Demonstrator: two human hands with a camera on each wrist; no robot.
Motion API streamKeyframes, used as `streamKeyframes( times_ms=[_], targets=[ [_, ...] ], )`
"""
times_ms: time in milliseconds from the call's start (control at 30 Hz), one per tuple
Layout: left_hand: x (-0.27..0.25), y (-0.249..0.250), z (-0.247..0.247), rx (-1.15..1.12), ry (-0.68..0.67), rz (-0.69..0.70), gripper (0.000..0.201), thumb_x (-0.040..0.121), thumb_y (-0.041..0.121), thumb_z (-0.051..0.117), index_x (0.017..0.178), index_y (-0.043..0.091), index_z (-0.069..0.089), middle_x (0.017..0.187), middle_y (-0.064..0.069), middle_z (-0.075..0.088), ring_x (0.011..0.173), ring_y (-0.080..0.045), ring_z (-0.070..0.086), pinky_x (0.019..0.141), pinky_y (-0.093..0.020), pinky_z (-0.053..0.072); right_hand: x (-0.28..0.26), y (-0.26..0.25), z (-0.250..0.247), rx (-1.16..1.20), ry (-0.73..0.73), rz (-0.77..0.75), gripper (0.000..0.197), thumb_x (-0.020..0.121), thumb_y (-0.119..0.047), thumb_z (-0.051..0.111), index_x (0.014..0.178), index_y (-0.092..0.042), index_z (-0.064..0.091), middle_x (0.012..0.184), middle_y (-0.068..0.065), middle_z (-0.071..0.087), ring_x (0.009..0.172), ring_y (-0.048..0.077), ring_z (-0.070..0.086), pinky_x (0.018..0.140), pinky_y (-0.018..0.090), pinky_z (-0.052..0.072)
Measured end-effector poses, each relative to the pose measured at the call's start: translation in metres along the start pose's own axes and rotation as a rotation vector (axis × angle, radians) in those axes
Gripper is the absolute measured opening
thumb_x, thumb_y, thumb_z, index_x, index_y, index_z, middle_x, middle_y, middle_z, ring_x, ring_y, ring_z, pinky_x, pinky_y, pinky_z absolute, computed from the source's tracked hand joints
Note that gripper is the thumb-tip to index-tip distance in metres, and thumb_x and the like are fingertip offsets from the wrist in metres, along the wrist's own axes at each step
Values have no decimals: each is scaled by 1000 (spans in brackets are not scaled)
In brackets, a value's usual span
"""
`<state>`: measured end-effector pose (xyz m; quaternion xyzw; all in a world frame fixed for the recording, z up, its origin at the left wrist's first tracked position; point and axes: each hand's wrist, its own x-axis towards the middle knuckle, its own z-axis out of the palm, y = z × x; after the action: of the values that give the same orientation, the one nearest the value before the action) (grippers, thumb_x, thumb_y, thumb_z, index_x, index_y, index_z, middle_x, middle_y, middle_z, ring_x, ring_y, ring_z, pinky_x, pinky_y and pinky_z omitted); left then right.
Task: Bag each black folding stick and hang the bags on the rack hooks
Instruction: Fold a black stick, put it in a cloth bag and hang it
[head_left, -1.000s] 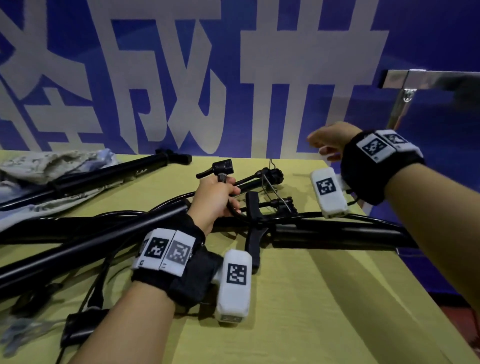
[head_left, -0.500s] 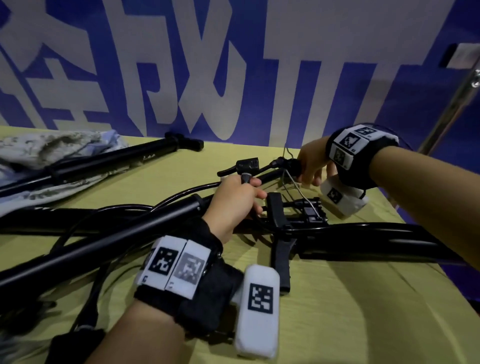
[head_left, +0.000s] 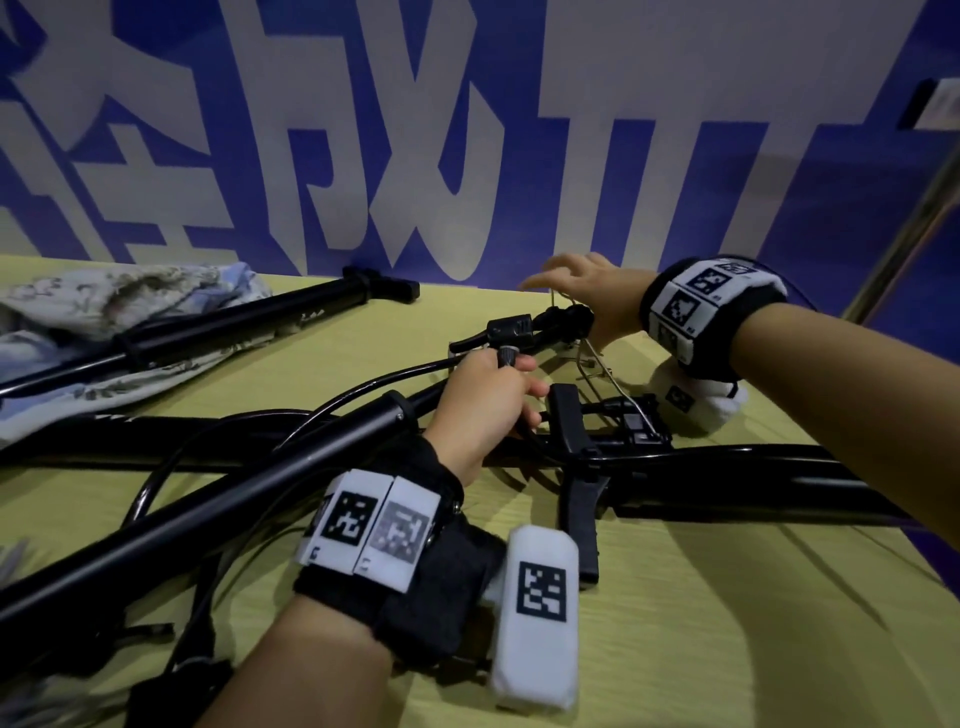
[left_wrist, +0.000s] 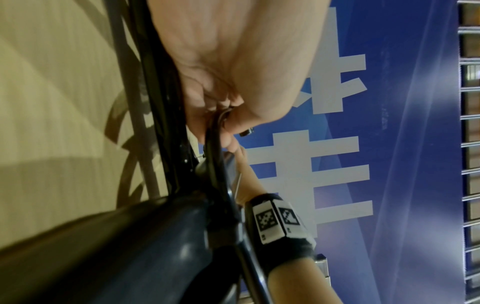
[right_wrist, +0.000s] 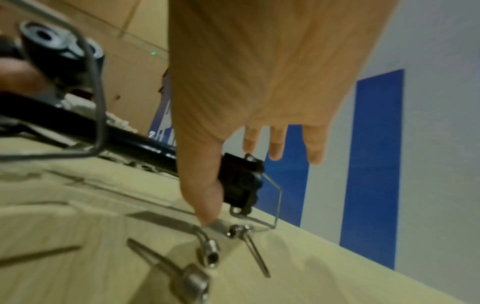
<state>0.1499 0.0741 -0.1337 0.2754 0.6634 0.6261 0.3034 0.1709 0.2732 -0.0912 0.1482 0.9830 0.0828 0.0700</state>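
Little of the bagging looks done; several long black metal folding sticks (head_left: 218, 499) lie crossed and bare on the yellow-green counter (head_left: 727, 597), one atop a crumpled pale floral cloth bag (head_left: 104, 306) at the far left corner. The left hand (head_left: 483, 410) has its fingers clamped on a stick; the right hand (head_left: 587, 291) spreads its fingers apart over a thin wire clip (head_left: 608, 374). Only the right wrist view shows loose silver pins (right_wrist: 207, 253); no hung bag is visible.

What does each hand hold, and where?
The left hand grips a black stick near its top end. The right hand holds nothing; its thumb touches the table.
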Motion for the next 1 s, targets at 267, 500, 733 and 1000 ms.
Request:
streamKeyframes(
  times_ms=[267,500,733,1000],
  targets=[
    [0,-1,1,-15,-9,25,20,92,0,40,97,14,52,77,2,57,45,-9,47,58,-27,44,22,-24,-20,-224,38,-124,40,83,-10,65,121,-21,58,117,3,60,112,25,50,87,38,46],
    [3,-3,-1,-61,25,5,23,91,-3,36,102,11,51,73,1,55,47,-10,47,53,-25,45,51,-34,-17,-188,163,-123,46,85,-17,67,128,-24,52,135,3,45,127,26,32,99,41,39],
    [3,-1,-4,-124,40,-11,24,93,-4,37,109,7,51,75,-2,53,40,-6,46,43,-22,47,43,-12,-14,43,90,265,89,69,-18,81,140,-12,28,138,13,34,127,32,39,99,42,41],
    [2,-1,-4,-120,35,-7,22,93,-4,37,109,6,50,75,-2,53,43,-7,46,43,-22,47,30,3,5,-14,-364,386,32,90,-32,55,67,-10,59,59,0,58,55,11,54,56,23,43]
  ],
)
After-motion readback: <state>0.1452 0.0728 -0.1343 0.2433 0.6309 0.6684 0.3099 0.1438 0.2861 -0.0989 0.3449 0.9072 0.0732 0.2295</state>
